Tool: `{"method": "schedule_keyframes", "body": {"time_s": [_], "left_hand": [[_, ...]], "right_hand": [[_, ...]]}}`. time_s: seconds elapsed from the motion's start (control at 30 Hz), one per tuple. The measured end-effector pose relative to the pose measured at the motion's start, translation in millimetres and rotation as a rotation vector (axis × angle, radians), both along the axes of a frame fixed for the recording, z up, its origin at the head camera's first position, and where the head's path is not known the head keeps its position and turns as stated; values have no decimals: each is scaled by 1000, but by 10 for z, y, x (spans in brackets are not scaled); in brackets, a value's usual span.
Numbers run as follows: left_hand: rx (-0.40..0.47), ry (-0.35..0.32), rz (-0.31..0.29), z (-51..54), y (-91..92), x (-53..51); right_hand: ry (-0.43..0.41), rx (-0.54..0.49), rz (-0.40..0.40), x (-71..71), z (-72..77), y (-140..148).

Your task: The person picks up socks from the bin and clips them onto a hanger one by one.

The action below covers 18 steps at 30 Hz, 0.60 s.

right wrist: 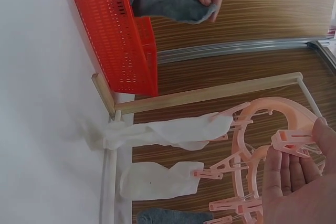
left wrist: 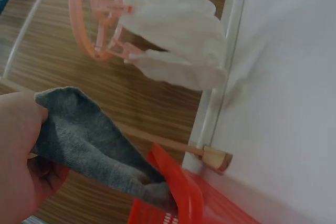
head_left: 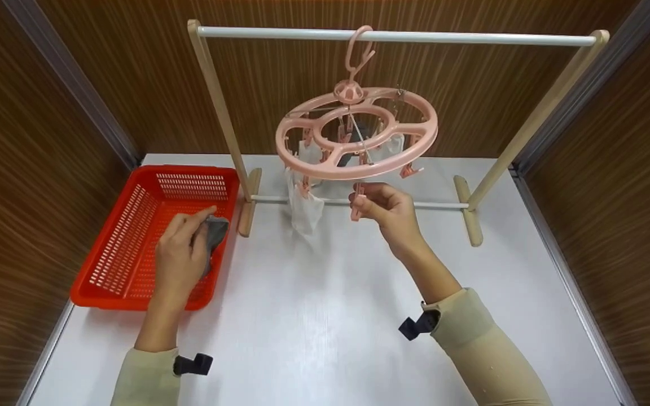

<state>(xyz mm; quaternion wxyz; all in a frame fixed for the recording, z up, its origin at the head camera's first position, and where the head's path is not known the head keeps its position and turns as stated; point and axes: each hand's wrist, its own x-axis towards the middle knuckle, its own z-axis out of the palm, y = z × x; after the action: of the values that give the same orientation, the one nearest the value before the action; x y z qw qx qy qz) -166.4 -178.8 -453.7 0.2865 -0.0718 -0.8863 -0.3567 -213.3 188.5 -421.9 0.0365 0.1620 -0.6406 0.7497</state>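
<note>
My left hand (head_left: 181, 254) pinches a grey sock (left wrist: 100, 145) by one end, above the right side of the red basket (head_left: 220, 270). In the left wrist view the sock hangs down to the basket's rim. With thumb and fingers my right hand (head_left: 390, 217) holds a pink clothespin (right wrist: 291, 141) below the near edge of the round pink hanger (head_left: 359, 169). White socks (right wrist: 163, 182) hang from other clips of the hanger, and a dark grey sock (right wrist: 173, 216) hangs further back.
A white rail (head_left: 280, 34) on wooden posts (head_left: 534, 124) carries the hanger by its hook (head_left: 361, 51). A lower white bar (head_left: 438, 206) joins the wooden feet (head_left: 468, 214). Brown wood-grain panels (head_left: 613, 186) wall in the white table (head_left: 302, 338).
</note>
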Motion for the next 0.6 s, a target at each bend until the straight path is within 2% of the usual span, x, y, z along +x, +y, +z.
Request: {"method": "schedule_keyframes", "body": {"time_s": [0.2, 0.4, 0.6], "left_hand": [[59, 11, -67, 113, 171, 23], [77, 44, -146, 101, 307, 14], [55, 27, -224, 102, 443, -5]], "right_hand": [[-3, 16, -5, 10, 10, 3], [-2, 13, 7, 10, 29, -16], [10, 0, 10, 13, 38, -21]]}}
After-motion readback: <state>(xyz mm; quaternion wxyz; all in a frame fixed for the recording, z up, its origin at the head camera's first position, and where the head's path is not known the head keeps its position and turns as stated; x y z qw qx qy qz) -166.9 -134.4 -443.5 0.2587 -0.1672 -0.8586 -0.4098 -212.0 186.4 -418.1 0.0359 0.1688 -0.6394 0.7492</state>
